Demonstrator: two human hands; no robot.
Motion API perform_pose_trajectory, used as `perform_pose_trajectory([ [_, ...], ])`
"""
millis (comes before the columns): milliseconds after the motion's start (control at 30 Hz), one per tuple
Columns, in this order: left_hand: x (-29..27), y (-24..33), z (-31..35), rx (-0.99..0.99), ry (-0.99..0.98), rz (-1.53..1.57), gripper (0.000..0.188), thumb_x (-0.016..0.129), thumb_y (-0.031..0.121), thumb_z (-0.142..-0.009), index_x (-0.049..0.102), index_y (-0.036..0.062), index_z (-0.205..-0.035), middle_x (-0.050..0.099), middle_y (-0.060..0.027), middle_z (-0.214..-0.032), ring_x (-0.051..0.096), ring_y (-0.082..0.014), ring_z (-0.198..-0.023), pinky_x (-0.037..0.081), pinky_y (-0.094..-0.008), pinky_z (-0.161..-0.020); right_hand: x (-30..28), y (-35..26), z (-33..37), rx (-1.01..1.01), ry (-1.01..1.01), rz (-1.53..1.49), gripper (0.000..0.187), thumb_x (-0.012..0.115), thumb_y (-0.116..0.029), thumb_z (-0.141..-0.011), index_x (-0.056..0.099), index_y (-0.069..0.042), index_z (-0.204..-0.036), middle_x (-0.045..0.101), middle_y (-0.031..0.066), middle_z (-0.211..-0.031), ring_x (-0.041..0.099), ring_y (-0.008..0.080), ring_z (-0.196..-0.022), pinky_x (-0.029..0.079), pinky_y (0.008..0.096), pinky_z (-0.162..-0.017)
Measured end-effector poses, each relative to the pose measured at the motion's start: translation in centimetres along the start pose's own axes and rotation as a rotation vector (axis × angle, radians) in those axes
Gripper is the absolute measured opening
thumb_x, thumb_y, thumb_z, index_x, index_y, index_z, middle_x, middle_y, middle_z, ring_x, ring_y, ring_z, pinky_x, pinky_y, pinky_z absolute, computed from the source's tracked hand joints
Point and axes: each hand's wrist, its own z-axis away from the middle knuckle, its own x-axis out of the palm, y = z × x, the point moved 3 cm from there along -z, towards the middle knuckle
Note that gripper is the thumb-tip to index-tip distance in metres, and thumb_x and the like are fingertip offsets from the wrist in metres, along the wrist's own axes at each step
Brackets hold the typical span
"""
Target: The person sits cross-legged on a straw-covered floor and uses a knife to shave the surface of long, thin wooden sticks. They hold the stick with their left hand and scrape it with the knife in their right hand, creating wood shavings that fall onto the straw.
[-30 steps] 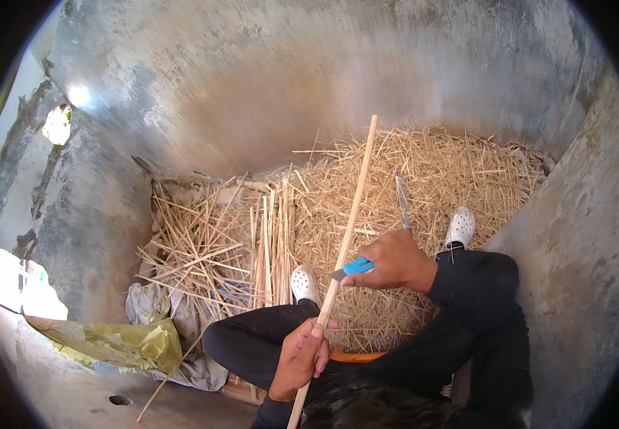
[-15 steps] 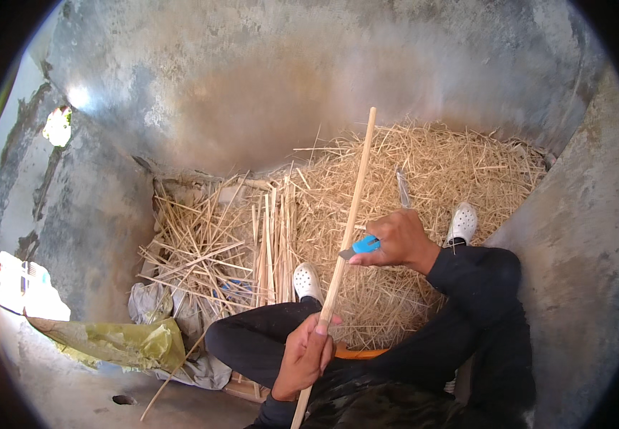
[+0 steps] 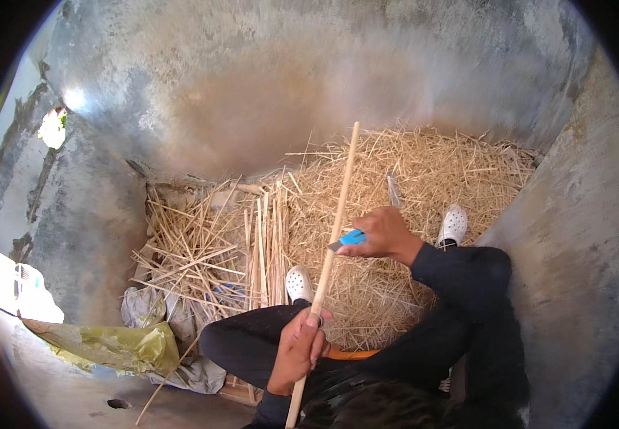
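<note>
A long, pale, narrow wooden strip slants upward from my lap, its far end in front of the wall. Near its lower end my left hand is closed around it. My right hand grips a blue-handled utility knife. The grey blade meets the strip around its middle, and I cannot tell how deep it bites. My legs are spread in dark trousers, with the strip between me and the shavings.
Thin shavings heap along the far wall, with a shiny narrow object on them. Several cut strips and a tangle of sticks lie left. White clogs are on my feet. A yellowish sheet hangs at lower left.
The whole view has shifted slightly. The strip's far end sits lower and farther left, and the knife touches the strip closer to that end. Both hands keep their hold.
</note>
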Motion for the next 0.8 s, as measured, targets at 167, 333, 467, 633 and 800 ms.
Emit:
perform_pose_trajectory([
  [167,-0.5,-0.2,-0.4,-0.028,-0.01,-0.022,0.032,0.036,0.029,-0.102,0.048,0.0012,-0.11,0.033,0.0036,-0.047,0.027,-0.0056,-0.037,0.033,-0.0217,-0.047,1.8,3.9,-0.2,0.113,0.008,0.048,0.076,0.044,-0.081,-0.075,0.051,-0.011,-0.047,0.046,0.0056,-0.04,0.05,0.022,-0.037,0.04,0.0361,-0.039],
  [333,0.0,-0.8,0.5,-0.029,-0.019,0.066,0.031,0.039,0.03,-0.101,0.049,0.001,-0.106,0.03,0.0035,-0.042,0.025,-0.0073,-0.032,0.029,-0.0229,-0.043,1.7,4.9,0.6,0.306,-0.109,-0.047,0.076,0.036,-0.079,-0.081,0.058,-0.011,-0.053,0.048,0.0073,-0.042,0.051,0.0218,-0.04,0.041,0.0392,-0.041],
  [467,-0.3,-1.1,1.1,-0.056,-0.081,0.159,0.031,0.033,0.027,-0.103,0.047,0.0005,-0.113,0.031,0.0034,-0.045,0.025,-0.0061,-0.036,0.029,-0.0217,-0.047,2.0,5.2,-0.1,0.276,-0.052,-0.027,0.074,0.038,-0.079,-0.079,0.059,-0.013,-0.054,0.046,0.0045,-0.042,0.049,0.0194,-0.039,0.038,0.0369,-0.04],
  [633,0.2,-0.5,1.7,-0.07,-0.068,0.001,0.033,0.037,0.032,-0.101,0.047,0.0014,-0.11,0.03,0.0042,-0.044,0.025,-0.0067,-0.036,0.032,-0.0224,-0.048,-0.5,8.6,-1.4,0.136,0.042,0.111,0.074,0.044,-0.082,-0.074,0.058,-0.013,-0.051,0.05,0.004,-0.042,0.052,0.02,-0.039,0.039,0.0346,-0.039],
  [800,0.4,-0.5,1.4,-0.065,-0.069,-0.055,0.035,0.036,0.032,-0.102,0.047,0.0009,-0.111,0.031,0.0044,-0.046,0.025,-0.0061,-0.037,0.032,-0.0219,-0.049,-1.4,12.7,-2.5,0.197,0.087,0.2,0.076,0.041,-0.082,-0.076,0.058,-0.011,-0.054,0.051,0.005,-0.045,0.053,0.0205,-0.041,0.039,0.0355,-0.039],
])
